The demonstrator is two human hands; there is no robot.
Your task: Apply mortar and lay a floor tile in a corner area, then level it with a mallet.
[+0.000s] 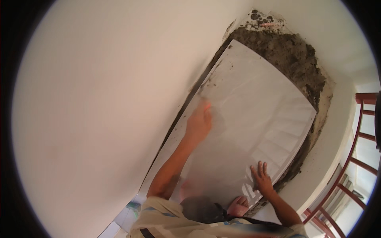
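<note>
A large glossy pale tile (246,99) lies on brown mortar (291,55), which shows along its far and right edges. My left hand (198,121) is closed near the tile's left edge, blurred by motion. A bit of orange (207,106) shows at its fingers, but I cannot make out what it holds. Dark mortar crumbs (212,81) dot the tile just beyond that hand. Toward the near right, my right hand (262,180) rests on the tile with its fingers spread and holds nothing.
A plain pale wall (99,99) rises along the tile's left side. At the right stand a low white curved ledge (337,131) and dark red railings (361,162). A foot in a pink slipper (239,206) is at the near edge, beside a dark rounded shape (200,210).
</note>
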